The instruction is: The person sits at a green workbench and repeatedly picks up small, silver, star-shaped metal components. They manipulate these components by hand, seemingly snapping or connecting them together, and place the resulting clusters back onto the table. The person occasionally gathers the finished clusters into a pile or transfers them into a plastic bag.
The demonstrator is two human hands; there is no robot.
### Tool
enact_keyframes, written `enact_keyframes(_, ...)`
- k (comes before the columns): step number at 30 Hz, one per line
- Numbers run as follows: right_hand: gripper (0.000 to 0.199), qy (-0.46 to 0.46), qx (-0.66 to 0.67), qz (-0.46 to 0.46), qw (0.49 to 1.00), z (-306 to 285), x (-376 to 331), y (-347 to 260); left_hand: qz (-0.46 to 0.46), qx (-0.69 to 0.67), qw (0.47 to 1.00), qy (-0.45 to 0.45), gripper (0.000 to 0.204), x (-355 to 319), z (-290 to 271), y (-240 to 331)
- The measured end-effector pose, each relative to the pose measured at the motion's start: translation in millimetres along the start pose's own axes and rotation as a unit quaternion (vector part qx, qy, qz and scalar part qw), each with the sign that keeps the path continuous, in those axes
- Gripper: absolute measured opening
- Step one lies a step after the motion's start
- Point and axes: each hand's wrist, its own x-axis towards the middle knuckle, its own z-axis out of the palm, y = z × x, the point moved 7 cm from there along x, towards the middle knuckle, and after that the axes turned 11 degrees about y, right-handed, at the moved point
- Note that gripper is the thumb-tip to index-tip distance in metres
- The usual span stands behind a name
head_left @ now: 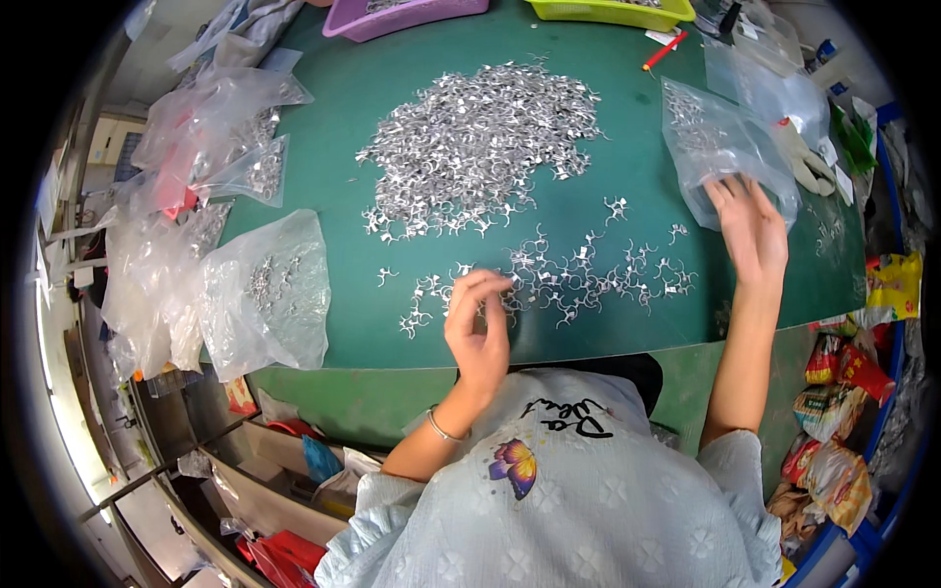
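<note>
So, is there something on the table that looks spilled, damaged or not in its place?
Nothing stands out strongly, and I see no clear damage. One small oddity: a stray metal bit lies by itself on the table's left side, apart from the big heap and the scattered parts.

We've got a heap of metal clips [480, 137] mid-table [627, 127], plus a looser scatter of clips [588, 274] between it and our edge. Two bins [402, 22] sit behind the heap, along the far side. Plastic bags [221, 103] crowd our left, some with clips inside. On our right lies another bag [745, 152], pen [665, 51] behind it, glove [812, 169] to its right.
</note>
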Motion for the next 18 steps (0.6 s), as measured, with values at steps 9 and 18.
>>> enact_keyframes(9,0.045,-0.072,-0.668,-0.391,0.630,7,-109,63,0.140,0.288,0.918,-0.233,0.043,6,27,-8)
enact_keyframes(18,0.062,-0.111,-0.818,-0.325,0.461,-13,-115,110,0.122,0.334,0.908,-0.222,0.038,-19,1,-24)
